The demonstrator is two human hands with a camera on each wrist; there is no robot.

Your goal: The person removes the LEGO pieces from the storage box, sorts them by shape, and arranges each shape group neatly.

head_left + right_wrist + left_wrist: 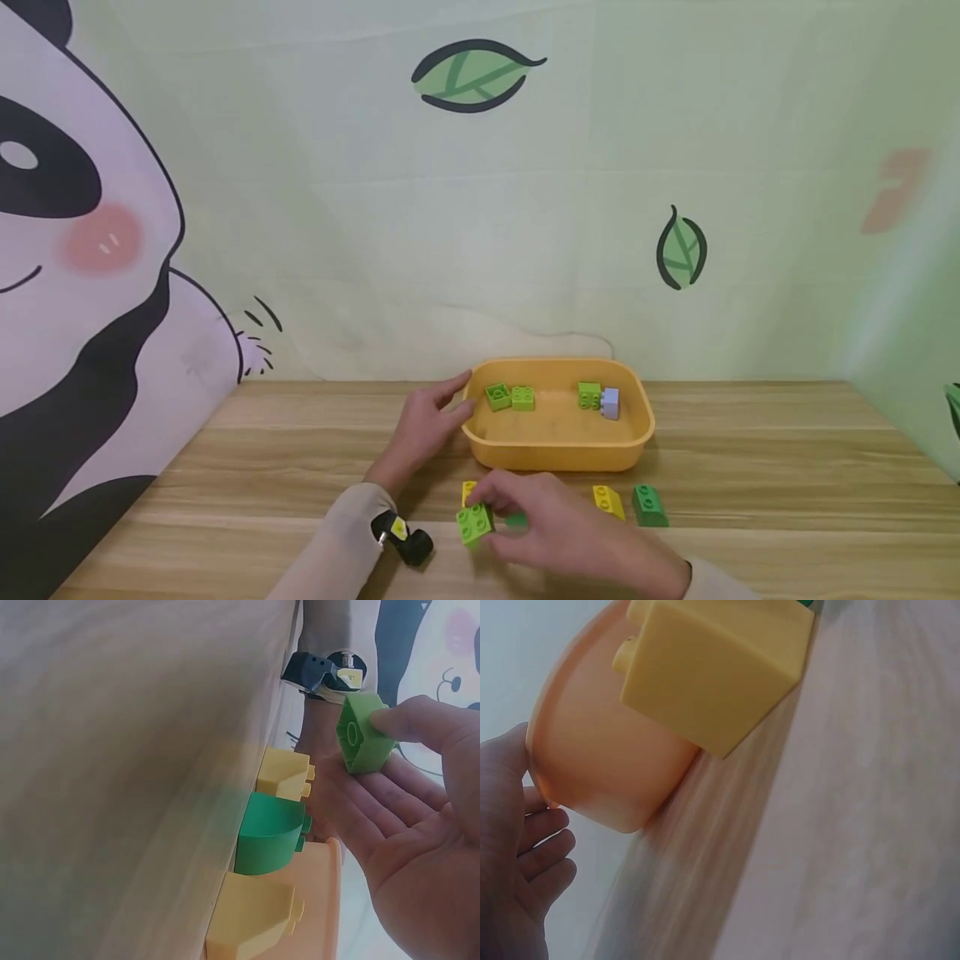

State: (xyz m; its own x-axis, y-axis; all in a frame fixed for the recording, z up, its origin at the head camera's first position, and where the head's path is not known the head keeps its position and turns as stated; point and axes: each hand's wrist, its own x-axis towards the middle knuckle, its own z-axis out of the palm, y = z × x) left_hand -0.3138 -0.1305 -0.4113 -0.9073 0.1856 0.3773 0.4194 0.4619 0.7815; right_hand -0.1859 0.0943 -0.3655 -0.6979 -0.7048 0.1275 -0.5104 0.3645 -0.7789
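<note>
1. R. hand (551, 523): fingers narrow, pinching a lt.-grn brick (474, 523) betw. thumb & fingertips; brick held above the tabletop (750, 475), in front of the tray. 4 studs seen from head; hollow underside seen from R. wrist.

2. L. hand (420, 427): thumb & forefinger apart, touching tray's L. end; other fingers loosely bent, per L. wrist view.

3. Tray (558, 457), orange-yellow, rounded corners, upright on tabletop nr. the backdrop. Contents, 4 pcs.: upturned grn brick (498, 397) & stud-up grn brick (522, 398), side by side at L.; tipped grn brick (589, 395) & lavender brick (611, 404), touching, at R.

4. Row on tabletop, before tray, L. to R.: yel. brick (468, 492), partly hidden by R. hand; dk.-grn brick (517, 521), mostly hidden, same; yel. sloped brick (608, 502); dk.-grn sloped brick (650, 506).

5. Wrist cam. (408, 540), blk., on L. cuff, w/ yel. label (401, 529); print too small to read.

6. Backdrop (360, 208), pale grn: panda (112, 333) at L., leaf prints; red mark (896, 192) at R., faint, illegible.
</note>
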